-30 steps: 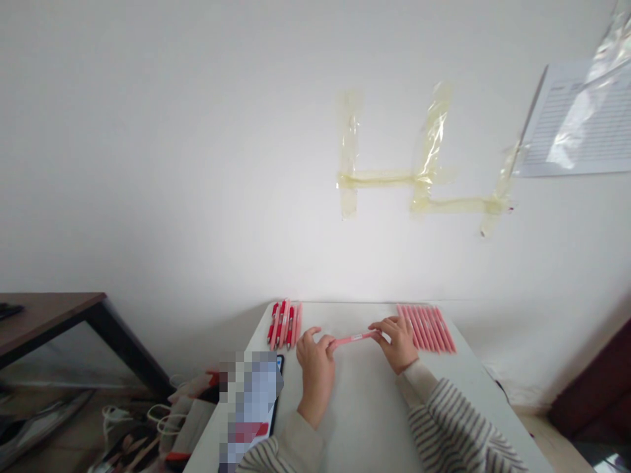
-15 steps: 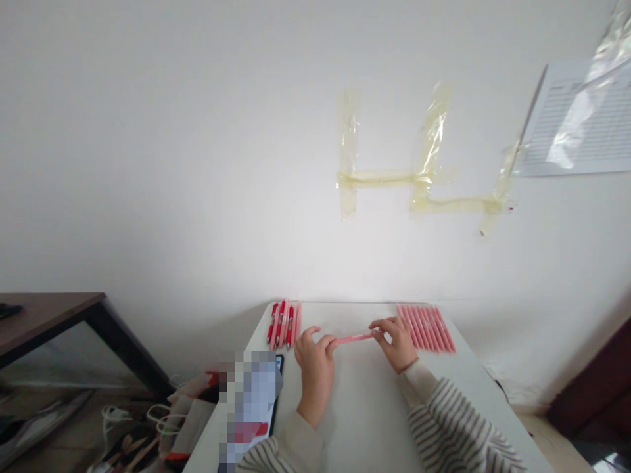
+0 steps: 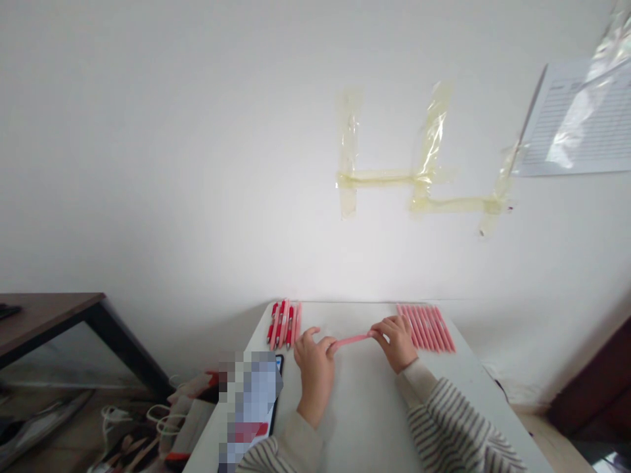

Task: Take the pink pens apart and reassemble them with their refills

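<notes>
A pink pen [image 3: 351, 339] is held roughly level above the white table between both hands. My left hand [image 3: 315, 364] pinches its left end between thumb and fingers. At its right end, the fingertips of my right hand [image 3: 396, 343] are closed on it. Behind my left hand lies a group of red and pink pens [image 3: 284, 325], side by side at the table's back left. A row of pink pens [image 3: 428, 328] lies beside my right hand at the back right; my hand covers part of the nearest ones.
A phone [image 3: 277, 387], partly blurred out, lies on the white table [image 3: 367, 420] by my left forearm. The wall [image 3: 197, 164] rises behind the table. Bags and cords [image 3: 170, 420] crowd the floor at left, under a brown desk [image 3: 54, 315].
The pen has turned slightly about its length, and a pale mark seen on it before no longer shows. My fingers have shifted a little; both hands stay in nearly the same place.
</notes>
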`<state>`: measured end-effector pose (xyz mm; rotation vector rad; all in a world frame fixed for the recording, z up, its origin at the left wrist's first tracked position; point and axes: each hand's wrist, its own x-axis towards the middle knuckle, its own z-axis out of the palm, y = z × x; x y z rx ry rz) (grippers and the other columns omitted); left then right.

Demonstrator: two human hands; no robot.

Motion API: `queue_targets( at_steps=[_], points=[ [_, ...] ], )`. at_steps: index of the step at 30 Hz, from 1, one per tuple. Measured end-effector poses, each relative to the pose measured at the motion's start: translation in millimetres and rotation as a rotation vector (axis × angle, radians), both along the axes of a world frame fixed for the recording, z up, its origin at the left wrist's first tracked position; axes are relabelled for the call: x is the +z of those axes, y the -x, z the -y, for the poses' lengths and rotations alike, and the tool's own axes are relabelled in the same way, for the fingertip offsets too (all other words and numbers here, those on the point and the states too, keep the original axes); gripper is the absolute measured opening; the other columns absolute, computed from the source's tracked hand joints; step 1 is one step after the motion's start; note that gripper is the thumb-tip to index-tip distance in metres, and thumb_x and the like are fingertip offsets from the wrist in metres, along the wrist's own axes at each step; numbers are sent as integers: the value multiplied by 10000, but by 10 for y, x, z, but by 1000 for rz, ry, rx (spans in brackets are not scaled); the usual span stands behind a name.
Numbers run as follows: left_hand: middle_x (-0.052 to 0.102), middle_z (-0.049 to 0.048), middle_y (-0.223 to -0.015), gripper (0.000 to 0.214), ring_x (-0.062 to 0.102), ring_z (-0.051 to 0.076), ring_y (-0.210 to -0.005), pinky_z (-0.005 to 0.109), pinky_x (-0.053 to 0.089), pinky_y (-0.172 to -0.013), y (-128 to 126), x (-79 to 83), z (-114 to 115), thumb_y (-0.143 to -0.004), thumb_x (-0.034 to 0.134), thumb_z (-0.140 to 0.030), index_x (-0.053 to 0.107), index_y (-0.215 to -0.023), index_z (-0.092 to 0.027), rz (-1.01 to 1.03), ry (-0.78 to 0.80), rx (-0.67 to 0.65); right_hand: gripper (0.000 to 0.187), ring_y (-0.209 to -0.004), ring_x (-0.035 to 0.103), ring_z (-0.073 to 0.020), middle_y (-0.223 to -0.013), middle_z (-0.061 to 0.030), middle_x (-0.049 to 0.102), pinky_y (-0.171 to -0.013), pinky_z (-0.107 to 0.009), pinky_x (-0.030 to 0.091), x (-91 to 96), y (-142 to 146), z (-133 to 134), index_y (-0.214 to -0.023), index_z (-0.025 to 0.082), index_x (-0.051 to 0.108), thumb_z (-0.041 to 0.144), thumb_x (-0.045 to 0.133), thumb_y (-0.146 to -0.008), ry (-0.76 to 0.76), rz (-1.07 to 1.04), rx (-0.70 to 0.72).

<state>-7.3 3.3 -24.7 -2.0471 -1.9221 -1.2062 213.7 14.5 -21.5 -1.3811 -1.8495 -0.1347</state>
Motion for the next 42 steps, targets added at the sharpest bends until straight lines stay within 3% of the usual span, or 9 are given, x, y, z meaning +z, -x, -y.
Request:
queue_targets(
  at_steps=[4, 10, 15, 25, 33, 36, 42],
  points=[
    [585, 94, -1176, 149, 485, 283, -1129, 518, 433, -996, -7, 17, 13, -839, 617, -305, 759, -838, -261, 19, 7, -9, 314, -958, 578, -245, -854, -23, 707, -1013, -486, 324, -12, 3, -3, -860, 283, 701, 489, 495, -979, 7, 6, -10],
    [588, 90, -1170, 181, 497, 273, -1127, 529, 423, -1004, -13, 59, 34, -865, 580, -239, 758, -860, -273, 2, 40, 32, 263, -1023, 581, -260, -1016, -40, 715, -994, -465, 361, -4, 15, 5, -1107, 305, 675, 481, 584, -934, -12, 14, 0],
    [601, 96, -1151, 158, 524, 279, -1114, 531, 442, -983, -12, 54, 13, -861, 608, -243, 762, -830, -259, 1, 11, 11, 144, -1009, 576, -258, -934, -18, 723, -1026, -483, 332, -3, 2, -1, -997, 328, 715, 399, 607, -932, -12, 38, -14],
    [629, 84, -1089, 140, 554, 259, -1047, 483, 477, -932, 13, 32, -45, -831, 653, -216, 768, -763, -259, -7, 4, -6, 107, -1026, 562, -283, -869, -15, 732, -1010, -506, 324, -8, 10, 3, -944, 339, 744, 372, 648, -910, -20, 7, -20],
    [596, 92, -1132, 178, 532, 267, -1094, 495, 445, -987, -21, 130, 49, -877, 597, -305, 769, -892, -261, -17, 61, -28, 158, -999, 554, -296, -927, -38, 726, -931, -474, 388, -80, -52, -69, -1032, 330, 726, 378, 656, -899, -11, -47, 35],
    [580, 86, -1148, 185, 511, 268, -1127, 500, 425, -1014, -26, 145, 57, -879, 589, -309, 765, -917, -263, -2, 87, -21, 189, -994, 554, -299, -926, -49, 720, -921, -476, 401, -92, -57, -87, -1055, 330, 723, 393, 670, -884, -6, -109, 68],
    [579, 91, -1156, 178, 495, 280, -1134, 490, 420, -1003, -2, 138, 35, -871, 603, -291, 768, -938, -284, 11, 112, 2, 246, -936, 573, -288, -832, -55, 705, -900, -470, 429, -3, -17, -76, -820, 273, 727, 516, 745, -793, 86, -460, 211]
  ],
)
